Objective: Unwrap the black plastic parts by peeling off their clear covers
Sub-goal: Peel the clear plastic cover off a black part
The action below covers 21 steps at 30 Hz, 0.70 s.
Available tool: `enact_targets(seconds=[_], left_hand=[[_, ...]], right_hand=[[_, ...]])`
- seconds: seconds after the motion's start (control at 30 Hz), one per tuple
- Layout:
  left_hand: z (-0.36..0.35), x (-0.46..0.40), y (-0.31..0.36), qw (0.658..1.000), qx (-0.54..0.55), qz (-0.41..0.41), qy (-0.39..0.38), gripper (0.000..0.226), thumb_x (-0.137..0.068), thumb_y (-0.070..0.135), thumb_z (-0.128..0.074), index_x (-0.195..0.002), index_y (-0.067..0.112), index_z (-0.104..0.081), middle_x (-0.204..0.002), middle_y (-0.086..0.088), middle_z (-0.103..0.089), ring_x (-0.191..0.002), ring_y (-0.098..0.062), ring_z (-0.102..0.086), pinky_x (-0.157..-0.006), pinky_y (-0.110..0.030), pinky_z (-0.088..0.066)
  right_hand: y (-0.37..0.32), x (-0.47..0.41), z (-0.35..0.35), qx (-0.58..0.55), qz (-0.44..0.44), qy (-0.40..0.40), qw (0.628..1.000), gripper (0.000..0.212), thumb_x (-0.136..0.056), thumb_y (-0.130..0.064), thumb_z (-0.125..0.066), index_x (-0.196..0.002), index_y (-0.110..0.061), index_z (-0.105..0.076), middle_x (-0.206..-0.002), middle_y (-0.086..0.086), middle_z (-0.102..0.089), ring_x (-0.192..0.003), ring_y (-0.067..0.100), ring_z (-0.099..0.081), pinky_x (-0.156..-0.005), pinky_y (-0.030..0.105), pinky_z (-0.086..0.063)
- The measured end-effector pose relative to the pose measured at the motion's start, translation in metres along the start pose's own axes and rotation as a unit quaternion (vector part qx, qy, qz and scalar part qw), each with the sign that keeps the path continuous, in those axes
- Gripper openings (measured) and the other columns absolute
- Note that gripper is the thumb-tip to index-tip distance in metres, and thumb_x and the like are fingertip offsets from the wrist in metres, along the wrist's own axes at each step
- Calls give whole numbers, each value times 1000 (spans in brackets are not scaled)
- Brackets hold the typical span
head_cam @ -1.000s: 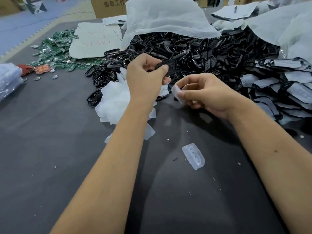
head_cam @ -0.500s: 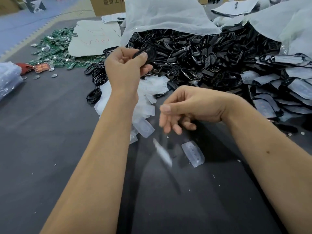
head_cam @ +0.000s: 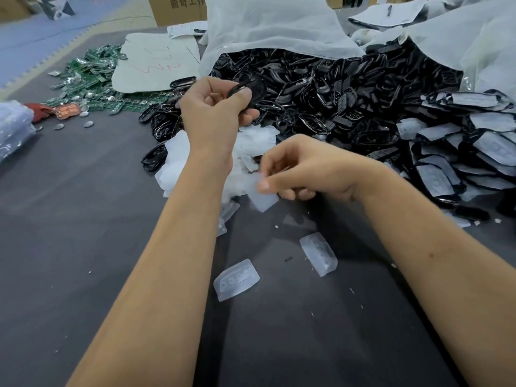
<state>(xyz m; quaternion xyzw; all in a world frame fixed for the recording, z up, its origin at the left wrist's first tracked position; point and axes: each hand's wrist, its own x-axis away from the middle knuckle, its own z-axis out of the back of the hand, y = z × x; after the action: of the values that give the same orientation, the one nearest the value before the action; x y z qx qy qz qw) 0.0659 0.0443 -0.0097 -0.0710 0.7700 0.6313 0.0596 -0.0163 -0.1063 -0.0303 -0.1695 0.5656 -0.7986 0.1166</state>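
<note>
My left hand (head_cam: 215,113) grips a bare black plastic part (head_cam: 250,89) and holds it up at the near edge of the big heap of black parts (head_cam: 321,88). My right hand (head_cam: 304,169) hovers lower, its fingers loosely curled and holding nothing, just above a heap of peeled clear covers (head_cam: 251,146). Its thumb lies close to one clear cover (head_cam: 265,201); I cannot tell whether they touch. Two loose clear covers (head_cam: 236,279) (head_cam: 318,256) lie on the dark table (head_cam: 83,219) in front. Still-wrapped black parts (head_cam: 452,152) are stacked at the right.
White bags (head_cam: 273,26) drape over the black heap at the back. Green circuit boards (head_cam: 92,76) and a white sheet (head_cam: 156,62) lie at the back left. A clear bag (head_cam: 14,127) sits at the left edge. A cardboard box (head_cam: 178,7) stands behind.
My right hand let go of a peeled clear cover, which fell to the table in front. My left hand carried the bare black part away to the left, at the heap's edge.
</note>
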Motion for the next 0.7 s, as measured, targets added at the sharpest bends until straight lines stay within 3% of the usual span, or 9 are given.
enact_targets(seconds=[0.1, 0.2, 0.27, 0.33, 0.4, 0.57, 0.7], left_hand=[[-17, 9, -5, 999, -19, -11, -30, 24, -87, -10, -73, -79, 9, -61, -71, -7, -62, -49, -18, -65, -51, -22, -51], [-34, 19, -17, 996, -66, -26, -53, 25, -84, -6, -77, -74, 13, -63, -64, 2, -60, -53, -12, -60, -57, -29, -54], [-37, 20, -27, 993, -107, -31, -46, 26, -82, 1, -80, -72, 19, -64, -58, 15, -57, -57, -5, -54, -64, -35, -54], [-35, 17, -35, 991, -127, -20, -35, 28, -81, 4, -81, -70, 22, -64, -55, 18, -56, -60, -5, -52, -67, -40, -54], [-31, 16, -42, 989, -147, -8, -28, 29, -79, 4, -82, -69, 24, -62, -56, 19, -55, -60, -6, -51, -63, -36, -50], [-27, 17, -49, 980, -188, -15, -58, 19, -74, 13, -84, -75, 22, -67, -66, 10, -56, -64, -10, -47, -64, -29, -42], [-27, 17, -51, 980, -187, 3, -62, 22, -74, 11, -84, -74, 21, -65, -65, 4, -59, -59, -13, -53, -61, -33, -47]], right_hand=[[12, 9, 17, -173, 41, 34, 983, 16, -89, -1, -69, -78, -7, -58, -63, 12, -56, -43, 8, -43, -36, 13, -31], [21, 11, 30, -249, 95, 85, 960, 15, -83, -2, -67, -80, -11, -56, -70, 9, -59, -50, 11, -47, -40, 17, -25], [25, 10, 33, -255, 108, 98, 956, 15, -83, -2, -69, -86, -13, -59, -74, 8, -61, -53, 11, -48, -44, 19, -22], [27, 9, 33, -259, 102, 104, 955, 20, -83, -1, -70, -97, -13, -62, -79, 8, -66, -51, 9, -53, -39, 14, -32], [28, 7, 31, -265, 104, 118, 951, 27, -82, 0, -72, -105, -13, -63, -82, 7, -68, -52, 9, -56, -39, 14, -37], [27, 3, 29, -264, 124, 181, 939, 34, -81, 2, -74, -111, -11, -63, -79, 6, -66, -55, 13, -57, -43, 18, -40], [29, 1, 27, -217, 119, 253, 935, 29, -85, 3, -77, -106, -13, -67, -79, 8, -68, -57, 19, -53, -43, 23, -38]])
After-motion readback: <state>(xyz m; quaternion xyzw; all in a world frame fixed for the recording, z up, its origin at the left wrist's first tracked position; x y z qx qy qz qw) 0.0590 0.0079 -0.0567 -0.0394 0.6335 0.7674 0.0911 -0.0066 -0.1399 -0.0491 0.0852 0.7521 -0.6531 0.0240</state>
